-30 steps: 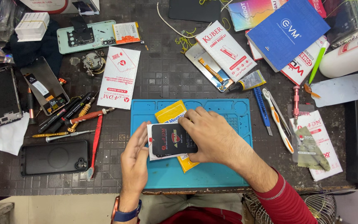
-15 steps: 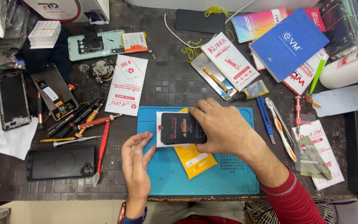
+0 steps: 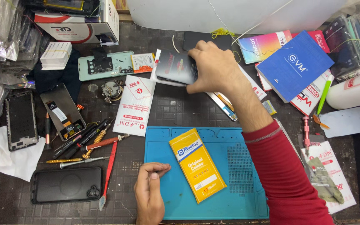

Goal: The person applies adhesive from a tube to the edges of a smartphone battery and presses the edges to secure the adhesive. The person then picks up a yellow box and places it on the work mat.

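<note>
Phone screen part, dark and on its white backing, is held in the grip of the right hand, closed on its right edge at the far side of the worktop. Left hand rests loosely curled and holds nothing, on the blue mat beside the yellow packet.

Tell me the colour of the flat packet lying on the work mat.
Yellow, with a blue label; the packet shows best in the head view.
</note>
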